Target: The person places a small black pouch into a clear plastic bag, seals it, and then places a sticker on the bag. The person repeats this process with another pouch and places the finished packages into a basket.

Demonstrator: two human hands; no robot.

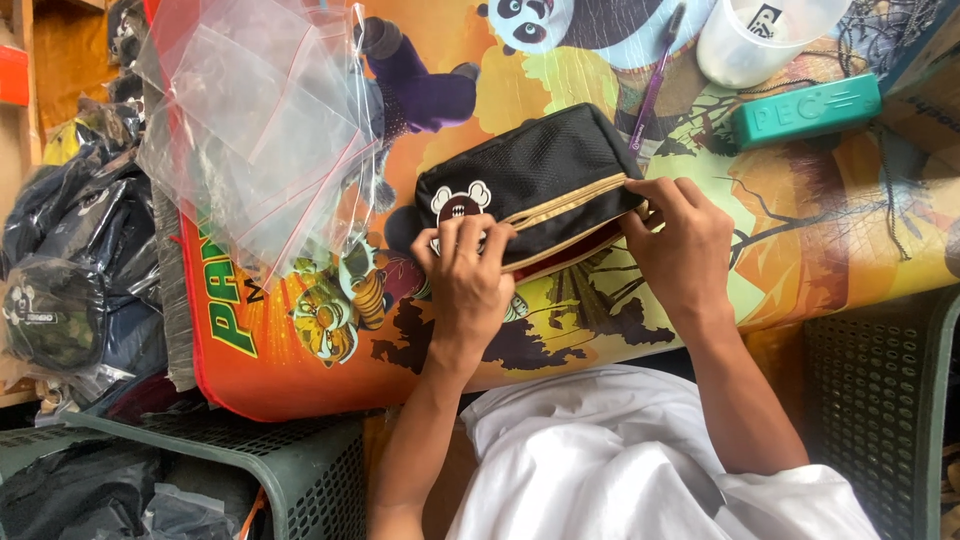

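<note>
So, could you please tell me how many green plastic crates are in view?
2: one green crate at lower left, another crate at lower right, both partly cut off; more may be hidden.

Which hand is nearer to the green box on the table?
Right. The right hand grips the pouch end just below-left of the green box; the left hand holds the pouch's other end, farther away.

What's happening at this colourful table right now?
A person in a white shirt holds a small black mesh pouch with a tan zipper on a cartoon-printed orange table. The left hand grips the pouch's near end, by a round patch, while the right hand pinches the zipper's far end. Clear zip-top plastic bags lie to the left; a teal rectangular case and a translucent white cup sit further back.
</note>
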